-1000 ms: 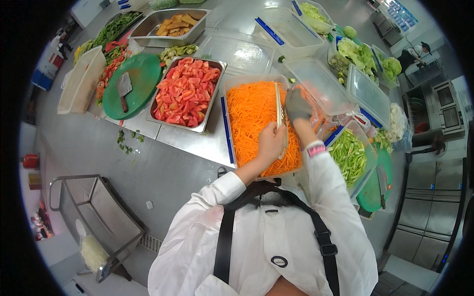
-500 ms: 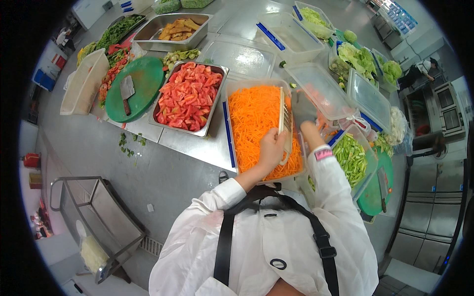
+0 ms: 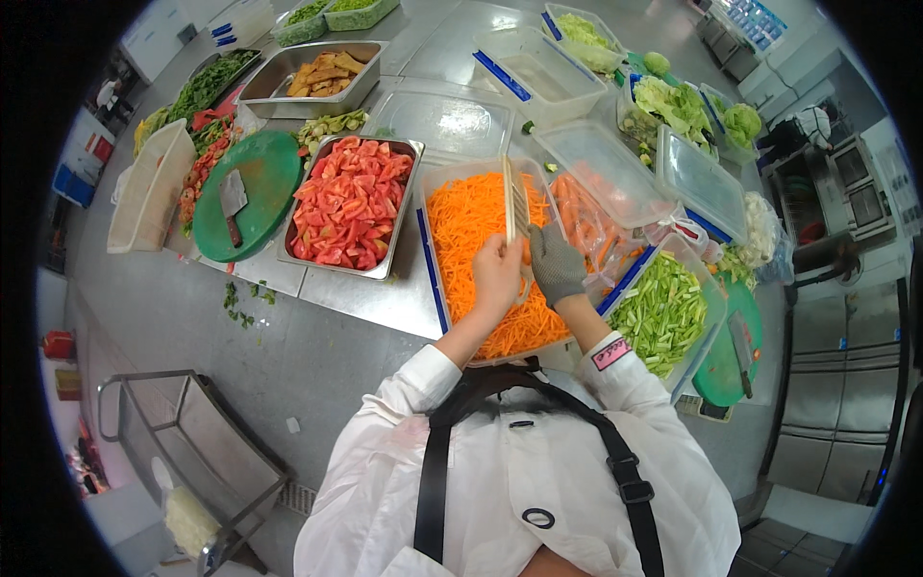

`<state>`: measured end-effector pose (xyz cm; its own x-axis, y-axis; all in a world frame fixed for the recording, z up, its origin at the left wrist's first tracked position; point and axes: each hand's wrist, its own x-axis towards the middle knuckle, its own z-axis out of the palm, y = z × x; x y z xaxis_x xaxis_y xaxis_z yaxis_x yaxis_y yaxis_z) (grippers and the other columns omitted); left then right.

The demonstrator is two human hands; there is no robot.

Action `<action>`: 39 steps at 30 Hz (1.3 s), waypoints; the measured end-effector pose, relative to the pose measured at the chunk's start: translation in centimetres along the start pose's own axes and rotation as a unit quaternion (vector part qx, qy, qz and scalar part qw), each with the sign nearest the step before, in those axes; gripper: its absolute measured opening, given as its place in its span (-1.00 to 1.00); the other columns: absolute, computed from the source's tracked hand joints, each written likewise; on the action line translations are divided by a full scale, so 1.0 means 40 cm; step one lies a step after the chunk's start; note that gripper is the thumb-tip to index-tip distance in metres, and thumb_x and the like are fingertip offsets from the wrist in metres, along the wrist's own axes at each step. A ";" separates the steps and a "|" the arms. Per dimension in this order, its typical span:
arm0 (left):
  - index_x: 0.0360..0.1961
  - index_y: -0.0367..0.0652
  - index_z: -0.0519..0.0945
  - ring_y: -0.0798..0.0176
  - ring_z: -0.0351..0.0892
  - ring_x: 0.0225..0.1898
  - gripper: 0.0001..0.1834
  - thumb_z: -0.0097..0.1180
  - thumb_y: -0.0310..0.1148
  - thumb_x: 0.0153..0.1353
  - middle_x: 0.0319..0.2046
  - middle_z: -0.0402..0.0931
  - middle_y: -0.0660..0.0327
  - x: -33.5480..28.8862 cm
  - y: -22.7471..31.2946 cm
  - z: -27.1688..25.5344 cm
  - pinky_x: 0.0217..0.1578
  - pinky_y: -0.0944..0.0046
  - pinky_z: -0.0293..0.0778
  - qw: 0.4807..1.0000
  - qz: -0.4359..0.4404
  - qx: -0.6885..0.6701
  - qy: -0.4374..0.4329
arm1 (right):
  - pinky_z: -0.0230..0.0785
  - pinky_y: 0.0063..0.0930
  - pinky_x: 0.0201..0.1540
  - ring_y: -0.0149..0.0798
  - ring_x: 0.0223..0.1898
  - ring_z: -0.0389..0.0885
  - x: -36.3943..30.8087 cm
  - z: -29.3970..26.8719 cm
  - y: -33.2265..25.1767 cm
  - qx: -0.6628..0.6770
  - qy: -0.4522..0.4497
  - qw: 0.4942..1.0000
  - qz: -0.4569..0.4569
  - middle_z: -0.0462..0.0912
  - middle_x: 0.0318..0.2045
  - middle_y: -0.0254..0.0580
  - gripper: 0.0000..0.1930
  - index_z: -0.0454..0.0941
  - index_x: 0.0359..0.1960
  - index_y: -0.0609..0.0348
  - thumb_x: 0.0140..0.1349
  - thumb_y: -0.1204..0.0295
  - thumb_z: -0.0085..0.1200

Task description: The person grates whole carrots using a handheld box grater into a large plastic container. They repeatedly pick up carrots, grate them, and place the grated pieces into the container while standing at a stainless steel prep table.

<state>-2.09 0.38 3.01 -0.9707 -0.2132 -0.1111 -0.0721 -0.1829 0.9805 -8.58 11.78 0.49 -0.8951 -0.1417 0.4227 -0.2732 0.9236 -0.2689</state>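
A plastic tub of orange carrot shreds [image 3: 471, 221] sits in front of me. My left hand [image 3: 497, 276], bare, is wrapped round the lower frame of a pale flat grater [image 3: 517, 197] that stands on edge over the shreds. Against the grater's right face is my right hand [image 3: 556, 263] in a grey knitted glove, its fingers curled. Whatever those fingers hold is hidden from this view. Right of the tub lie whole peeled carrots [image 3: 582, 216] in a clear plastic bag, partly beneath a clear lid [image 3: 606, 173].
Left stand a steel pan of tomato pieces [image 3: 351, 202] and a green board [image 3: 255, 168] with a cleaver [image 3: 232, 197]. To the right are a tub of chopped green vegetable [image 3: 663, 313], another knife [image 3: 741, 346] on a board, and lettuce tubs [image 3: 683, 111]. A steel cart [image 3: 192, 442] stands lower left.
My right hand has come back from the carrot bag to the grater's face. The grater has turned more upright, still in my left hand. The whole view has shifted slightly.
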 end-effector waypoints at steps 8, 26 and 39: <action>-0.44 -0.29 0.47 0.52 0.27 -0.59 -0.82 0.00 -0.38 0.24 -0.63 0.36 0.34 -0.046 -0.043 0.025 -0.59 0.42 0.22 0.999 0.027 0.036 -0.028 | 0.36 -0.10 -0.18 0.15 -0.20 0.53 0.146 -0.003 0.062 0.117 -0.120 0.970 0.176 0.57 -0.20 0.06 -0.61 0.46 -0.15 0.10 0.27 0.06 -0.20; -0.46 -0.28 0.46 0.53 0.24 -0.59 -0.81 -0.01 -0.39 0.25 -0.64 0.34 0.36 -0.020 -0.049 0.009 -0.59 0.43 0.19 1.000 0.001 0.000 -0.002 | 0.38 -0.03 -0.14 0.07 -0.15 0.57 0.039 -0.037 -0.019 -0.010 -0.119 0.988 0.096 0.54 -0.06 -0.01 -0.63 0.53 -0.15 0.02 0.28 0.12 -0.28; -0.46 -0.28 0.50 0.52 0.26 -0.66 -0.79 0.01 -0.34 0.24 -0.66 0.37 0.33 -0.062 -0.064 0.042 -0.66 0.43 0.20 0.999 -0.005 0.025 -0.044 | 0.33 -0.20 -0.02 0.06 -0.04 0.49 0.176 -0.015 0.161 0.092 -0.207 0.943 0.245 0.54 -0.07 0.05 -0.59 0.53 -0.11 0.15 0.28 0.15 -0.28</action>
<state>0.11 3.01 1.05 -0.9861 -0.1252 -0.1088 -0.0916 -0.1355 0.9865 -16.43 16.96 2.26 -0.9800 0.1240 -0.1559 0.1870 0.8421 -0.5058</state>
